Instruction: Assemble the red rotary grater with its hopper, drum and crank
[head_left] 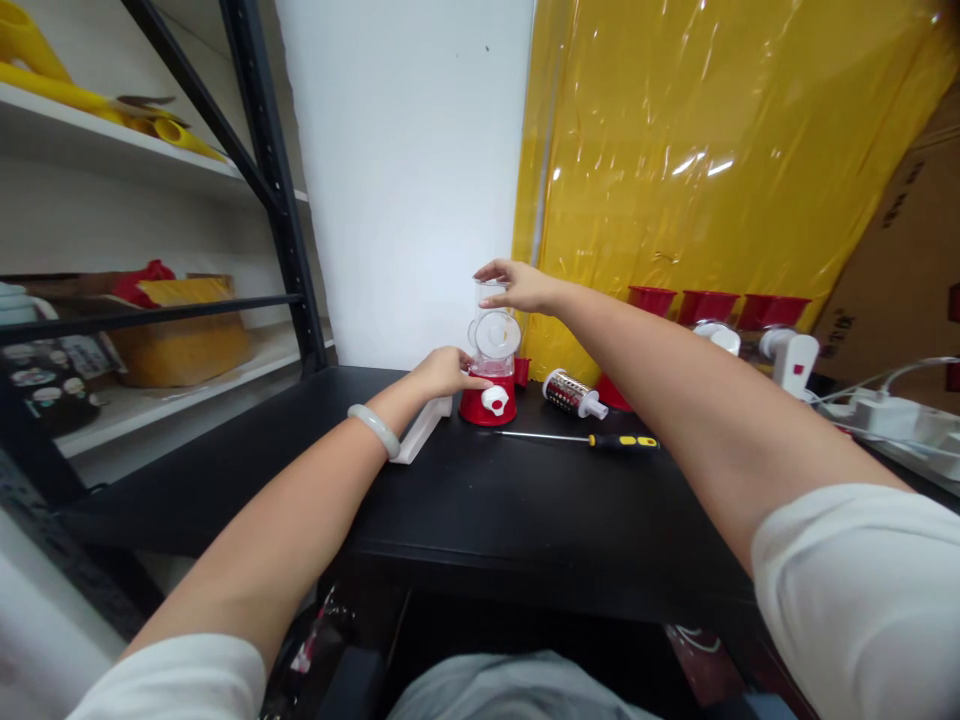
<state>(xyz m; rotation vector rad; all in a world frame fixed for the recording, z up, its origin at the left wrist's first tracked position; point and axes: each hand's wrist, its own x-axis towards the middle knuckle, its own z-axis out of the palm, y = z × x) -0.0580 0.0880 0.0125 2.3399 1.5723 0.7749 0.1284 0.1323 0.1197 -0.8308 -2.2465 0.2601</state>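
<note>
A rotary drum grater (495,335) stands upright on the black table, with a clear plastic body, a red base (480,408) and a white knob (496,401) low on its front. My left hand (444,373) grips its left side where the clear body meets the base, thumb across the front. From above, my right hand (517,285) clasps the rim of the clear upper part, thumb in front and fingers over the top. Just right of the grater lies a metal grating drum (570,393) with a white end. A screwdriver (622,441) with a black and yellow handle lies in front.
Below my left wrist is a white elongated part (421,432). More red and white grater units (776,315) stand at the right, near a power strip with cables (889,415). A metal shelf rack (274,190) rises at the left; yellow film (675,130) covers the back right.
</note>
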